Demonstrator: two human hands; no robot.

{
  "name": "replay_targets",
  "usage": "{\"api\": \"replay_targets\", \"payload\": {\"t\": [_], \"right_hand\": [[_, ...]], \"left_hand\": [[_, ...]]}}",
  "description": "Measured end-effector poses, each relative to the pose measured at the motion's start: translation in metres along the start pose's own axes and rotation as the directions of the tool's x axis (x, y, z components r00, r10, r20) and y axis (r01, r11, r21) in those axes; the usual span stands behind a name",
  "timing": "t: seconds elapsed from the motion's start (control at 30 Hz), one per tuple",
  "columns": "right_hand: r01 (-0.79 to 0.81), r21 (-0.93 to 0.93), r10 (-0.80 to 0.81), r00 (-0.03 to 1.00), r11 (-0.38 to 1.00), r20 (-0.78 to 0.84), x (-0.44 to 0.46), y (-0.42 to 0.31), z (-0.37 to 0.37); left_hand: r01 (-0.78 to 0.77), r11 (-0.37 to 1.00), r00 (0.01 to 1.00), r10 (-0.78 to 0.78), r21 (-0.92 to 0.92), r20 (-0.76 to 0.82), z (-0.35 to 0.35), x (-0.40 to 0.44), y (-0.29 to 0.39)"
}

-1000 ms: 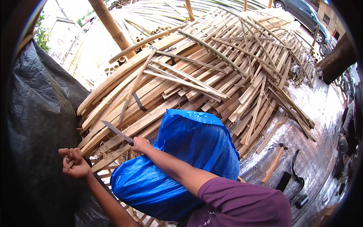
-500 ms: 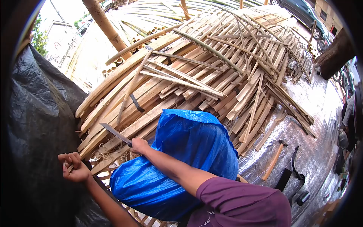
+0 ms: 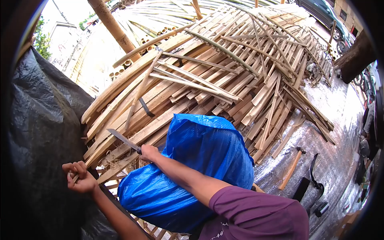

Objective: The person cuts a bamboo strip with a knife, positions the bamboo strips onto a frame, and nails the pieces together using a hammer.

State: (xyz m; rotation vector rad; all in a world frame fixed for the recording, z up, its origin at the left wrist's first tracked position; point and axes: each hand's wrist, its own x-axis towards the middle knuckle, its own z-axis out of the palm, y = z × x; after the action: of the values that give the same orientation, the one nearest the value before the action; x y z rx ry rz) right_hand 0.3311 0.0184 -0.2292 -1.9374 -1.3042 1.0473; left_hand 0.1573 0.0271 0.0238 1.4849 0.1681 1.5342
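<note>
My right hand (image 3: 149, 153) is closed round the dark handle of a knife (image 3: 123, 138), its blade pointing up and left over the split bamboo. At the left, my left hand (image 3: 81, 178) has its fingers curled round the near end of a thin bamboo strip (image 3: 93, 158). Beyond my hand that strip runs up and right towards the pile, close to the blade. Blue plastic sheeting (image 3: 202, 150) covers my lap, under my right forearm. Whether the blade touches the strip is hard to see.
A large pile of split bamboo (image 3: 240, 80) spreads ahead. Dark sheeting (image 3: 44, 120) hangs at the left. On silvery sheeting (image 3: 260, 180) at the right lie a hammer (image 3: 291, 170) and a black strap (image 3: 313, 170). A thick bamboo post (image 3: 112, 26) leans near the back left.
The view has shifted very slightly. Both hands, the knife and the strip keep nearly the same positions.
</note>
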Motion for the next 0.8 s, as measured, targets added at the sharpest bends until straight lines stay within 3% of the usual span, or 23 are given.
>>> {"api": "replay_targets", "payload": {"t": [0.17, 0.33, 0.4, 0.5, 0.57, 0.63, 0.8], "right_hand": [[0.007, -0.014, -0.006, 1.000, 1.000, 0.015, 0.000, 0.001, 0.001], [0.115, -0.090, -0.122, 0.990, 0.989, -0.072, -0.001, 0.001, 0.002], [0.029, -0.095, -0.026, 0.999, 0.995, 0.029, 0.000, -0.002, 0.001], [0.057, -0.144, -0.058, 0.998, 0.988, 0.000, 0.004, 0.005, 0.002], [0.061, -0.151, -0.062, 0.998, 0.987, -0.003, 0.006, 0.005, 0.003], [0.058, -0.161, -0.060, 0.998, 0.985, -0.003, 0.000, 0.005, -0.003], [0.077, -0.177, -0.075, 0.997, 0.981, 0.016, -0.001, 0.003, -0.002]], "left_hand": [[-0.009, 0.996, 0.999, 0.012, 0.084, -0.041, 0.010, -0.007, 0.003], [-0.010, 0.981, 0.995, -0.009, 0.192, 0.096, 0.021, -0.013, -0.009], [-0.014, 0.973, 0.990, -0.019, 0.232, 0.138, 0.027, -0.016, -0.013], [-0.062, 0.960, 0.984, 0.013, 0.271, 0.180, 0.035, -0.021, -0.015], [-0.065, 0.981, 0.987, 0.036, 0.183, 0.159, 0.037, -0.022, -0.004], [-0.148, 0.965, 0.981, 0.116, 0.215, 0.157, 0.044, -0.019, 0.019], [-0.480, 0.830, 0.850, 0.362, 0.282, 0.382, 0.063, -0.015, 0.092]]}}
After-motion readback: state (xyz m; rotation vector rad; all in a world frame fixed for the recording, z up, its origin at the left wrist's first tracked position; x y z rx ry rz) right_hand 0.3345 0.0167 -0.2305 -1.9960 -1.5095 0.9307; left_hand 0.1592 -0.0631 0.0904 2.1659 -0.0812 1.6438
